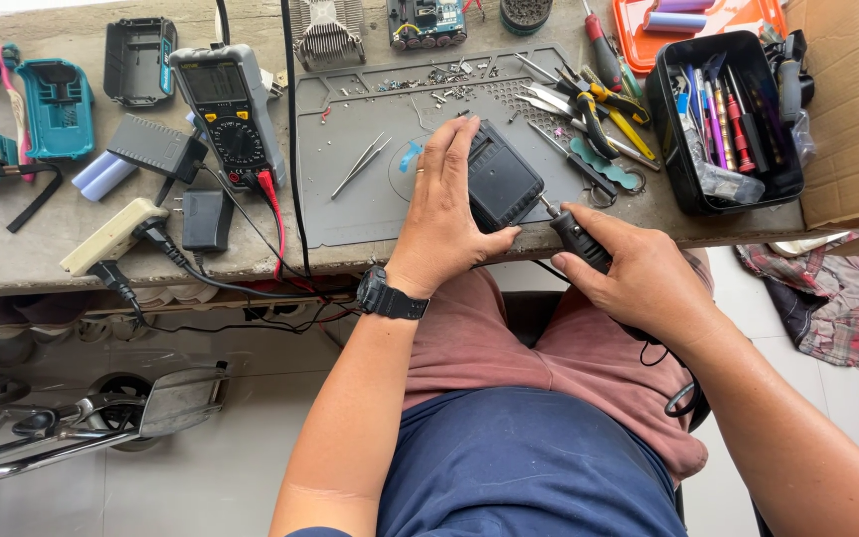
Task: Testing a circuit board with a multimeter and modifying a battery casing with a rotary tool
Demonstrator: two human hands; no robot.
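Head view: left hand [446,214] half-hides gripped black case [502,182]; right hand [638,273] clasps screwdriver [576,235].

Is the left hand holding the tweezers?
No, the left hand rests on the black case, while the tweezers lie apart on the grey mat.
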